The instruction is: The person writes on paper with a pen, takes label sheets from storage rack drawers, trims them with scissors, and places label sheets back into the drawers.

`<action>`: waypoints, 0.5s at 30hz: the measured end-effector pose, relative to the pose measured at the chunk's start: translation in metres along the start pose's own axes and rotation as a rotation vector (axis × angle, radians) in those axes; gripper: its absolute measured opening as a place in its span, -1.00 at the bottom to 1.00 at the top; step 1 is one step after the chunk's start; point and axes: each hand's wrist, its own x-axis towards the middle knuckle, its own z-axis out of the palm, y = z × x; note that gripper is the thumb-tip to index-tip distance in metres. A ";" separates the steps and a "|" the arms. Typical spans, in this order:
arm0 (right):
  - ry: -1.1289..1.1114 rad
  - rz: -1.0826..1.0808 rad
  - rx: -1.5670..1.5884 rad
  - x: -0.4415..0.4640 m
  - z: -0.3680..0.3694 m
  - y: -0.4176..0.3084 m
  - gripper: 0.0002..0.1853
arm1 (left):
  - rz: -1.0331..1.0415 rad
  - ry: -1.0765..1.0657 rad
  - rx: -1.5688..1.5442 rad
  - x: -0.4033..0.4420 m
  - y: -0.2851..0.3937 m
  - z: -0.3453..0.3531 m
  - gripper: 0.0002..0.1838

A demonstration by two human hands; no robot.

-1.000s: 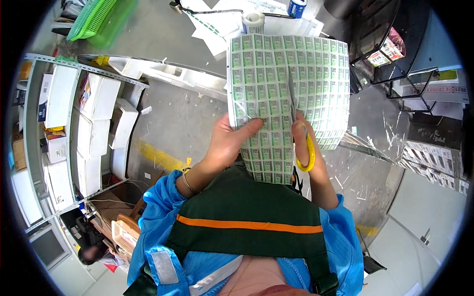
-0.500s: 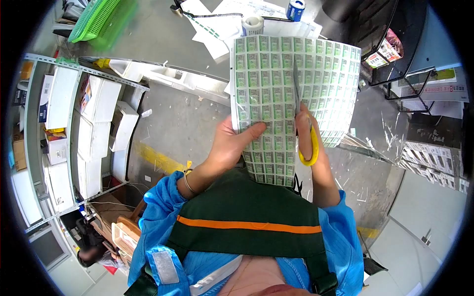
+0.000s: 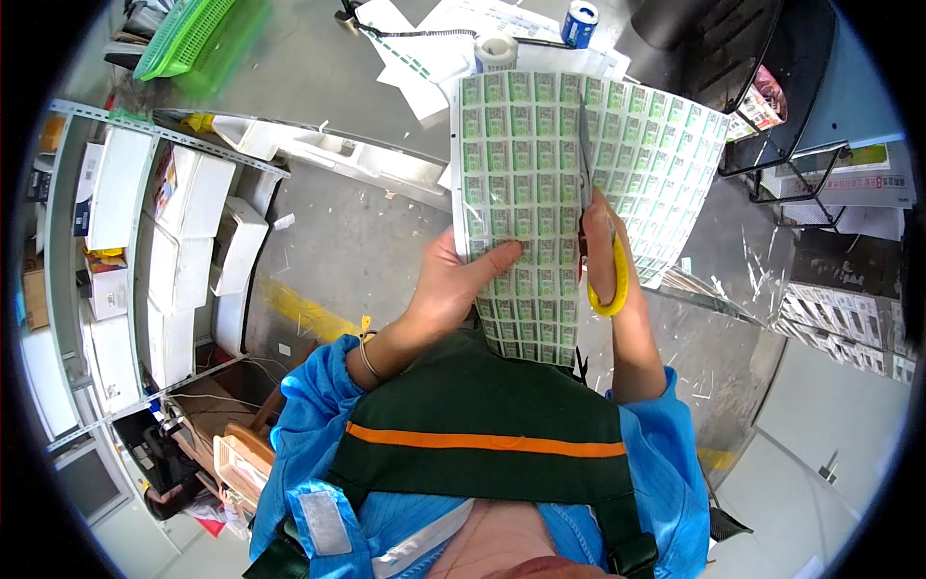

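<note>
A large sheet of green printed labels hangs in front of me, split by a long cut into a left strip and a wider right part. My left hand pinches the strip's left edge, thumb on the printed face and the fingers behind it. In my right hand is a pair of scissors with a yellow handle. Their blade points up along the cut, with its tip near the sheet's upper edge. The right part bends away behind my right hand.
On the grey table beyond are papers, a tape roll, a blue can and a green basket. White bins fill shelves at left. A black wire rack stands at right.
The right part of the sheet has swung outward to the right, widening the gap at the cut. My right hand and the scissors have shifted slightly right; my left hand stays put.
</note>
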 end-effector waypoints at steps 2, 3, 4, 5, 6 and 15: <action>-0.027 0.068 0.053 -0.001 0.002 -0.014 -0.28 | -0.016 0.011 -0.006 0.001 0.000 0.000 -0.74; -0.014 0.076 0.069 0.000 0.003 -0.014 -0.28 | -0.023 0.017 -0.009 0.001 0.000 0.000 -0.74; -0.002 0.083 0.086 0.002 0.004 -0.014 -0.29 | -0.029 0.021 -0.015 0.002 0.000 0.000 -0.73; 0.014 0.059 0.073 0.004 0.005 -0.013 -0.29 | -0.034 0.026 -0.021 0.002 -0.001 0.000 -0.73; 0.029 0.035 0.062 0.006 0.006 -0.011 -0.30 | -0.040 0.031 -0.027 0.003 -0.001 0.000 -0.73; -0.119 0.148 0.034 0.047 -0.011 -0.011 -0.33 | -0.029 0.097 -0.005 0.030 0.003 -0.004 -0.72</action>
